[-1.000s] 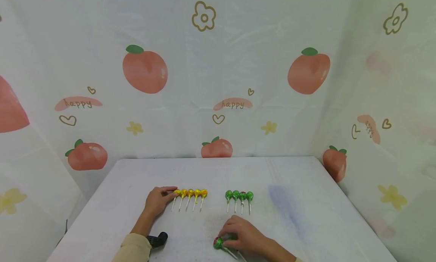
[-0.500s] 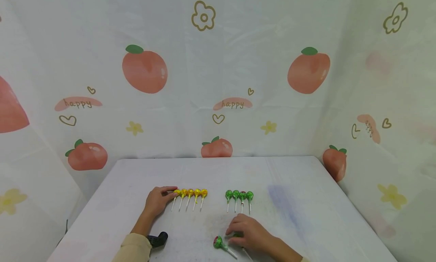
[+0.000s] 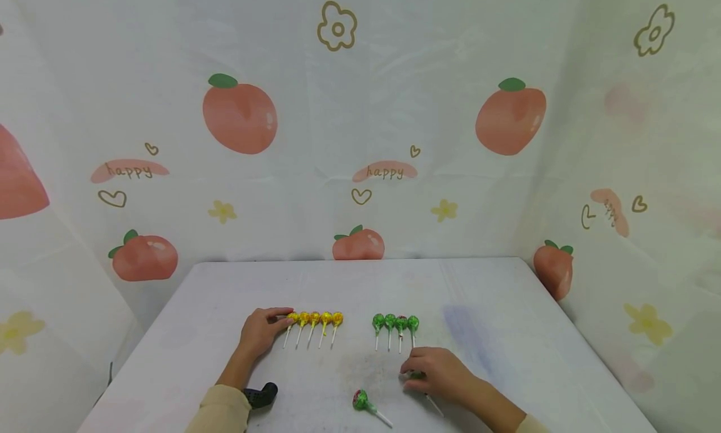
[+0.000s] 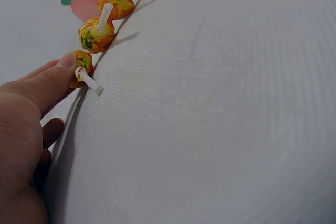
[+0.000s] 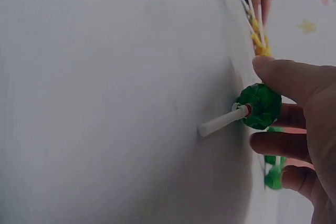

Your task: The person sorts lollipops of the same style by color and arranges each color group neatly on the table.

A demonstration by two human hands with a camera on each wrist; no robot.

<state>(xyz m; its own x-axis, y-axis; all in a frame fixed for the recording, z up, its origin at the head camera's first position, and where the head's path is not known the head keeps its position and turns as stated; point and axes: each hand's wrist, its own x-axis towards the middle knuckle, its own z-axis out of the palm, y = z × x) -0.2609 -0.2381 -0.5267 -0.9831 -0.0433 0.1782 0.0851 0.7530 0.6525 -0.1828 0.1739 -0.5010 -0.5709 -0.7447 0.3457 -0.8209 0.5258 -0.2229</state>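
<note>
My left hand pinches the head of the leftmost yellow lollipop between thumb and fingers, its white stick pointing out. That lollipop is at the end of a row of several yellow lollipops. In the right wrist view, a green lollipop is held by its round head between the thumb and fingers of my right hand. The hand is below the right end of a row of several green lollipops. Another green lollipop lies alone nearer the front, its stick slanting down to the right.
A black curved object sits by the left sleeve. The white table ends at a back wall sheet printed with fruit. A blue-grey stain marks the tabletop on the right.
My right hand has moved right and slightly away from the front with one green lollipop, leaving the other green one lying where it was. The left hand has stayed still.
</note>
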